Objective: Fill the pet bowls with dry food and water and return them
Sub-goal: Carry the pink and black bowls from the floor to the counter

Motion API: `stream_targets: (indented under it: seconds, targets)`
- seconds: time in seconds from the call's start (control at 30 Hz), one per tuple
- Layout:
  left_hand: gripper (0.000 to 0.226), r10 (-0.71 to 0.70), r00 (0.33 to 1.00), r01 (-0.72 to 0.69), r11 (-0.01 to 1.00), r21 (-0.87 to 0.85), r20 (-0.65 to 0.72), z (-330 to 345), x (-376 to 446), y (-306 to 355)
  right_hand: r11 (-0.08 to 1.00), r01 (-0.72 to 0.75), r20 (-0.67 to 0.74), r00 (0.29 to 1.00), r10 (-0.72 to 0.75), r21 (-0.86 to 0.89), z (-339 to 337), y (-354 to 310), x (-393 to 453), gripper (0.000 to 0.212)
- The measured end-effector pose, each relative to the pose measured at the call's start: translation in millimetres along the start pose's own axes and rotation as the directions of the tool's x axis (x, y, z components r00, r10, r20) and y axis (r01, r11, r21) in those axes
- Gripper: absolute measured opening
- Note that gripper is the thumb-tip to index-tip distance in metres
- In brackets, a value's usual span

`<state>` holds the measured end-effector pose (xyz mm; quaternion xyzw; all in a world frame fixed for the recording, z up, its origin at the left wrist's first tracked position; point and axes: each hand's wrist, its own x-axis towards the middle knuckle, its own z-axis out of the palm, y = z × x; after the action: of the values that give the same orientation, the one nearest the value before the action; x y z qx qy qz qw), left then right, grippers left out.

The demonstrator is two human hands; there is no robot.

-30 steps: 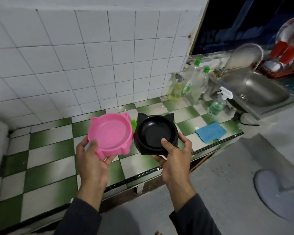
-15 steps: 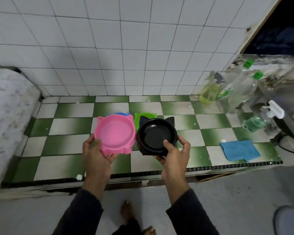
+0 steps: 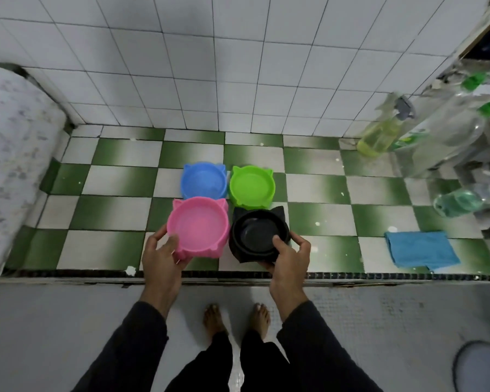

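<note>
- The left hand [image 3: 161,251] grips the near rim of a pink bowl [image 3: 198,226], thumb over the edge and fingers underneath; the right hand [image 3: 290,254] holds a black bowl [image 3: 256,233] the same way, thumb hooked inside its rim
- Both cat-eared bowls sit side by side, almost touching, low over the front edge of a green-and-white checkered counter [image 3: 119,202]; whether they rest on it or hover just above, I cannot tell; both look empty
- Just behind them stand a blue bowl [image 3: 203,181] and a green bowl [image 3: 251,186], also empty, forming a square of four
- Further right lies a blue cloth [image 3: 420,250]; beyond it, against the white tiled wall [image 3: 210,66], a blurred cluster of spray bottles [image 3: 379,134]
- Judgement: no bowl holds food or water yet, so filling is all ahead
- Risk: the front bowls are close to the counter's lip; released off balance, one could tip to the floor by the bare feet; pushed back too far, they could shove the rear pair out of line
</note>
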<state>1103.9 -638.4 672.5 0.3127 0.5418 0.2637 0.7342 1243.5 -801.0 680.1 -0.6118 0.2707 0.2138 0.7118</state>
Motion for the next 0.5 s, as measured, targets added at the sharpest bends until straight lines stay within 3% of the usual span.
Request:
stream_targets:
  seconds: [0.5]
  targets:
    - [0.046, -0.054, 0.995, 0.058, 0.997, 0.052, -0.079, -11.3, 36.2, -44.5, 0.983, 0.001, -0.001, 1.0, -0.001, -0.185, 0.6, 31.8, 50.7, 0.047]
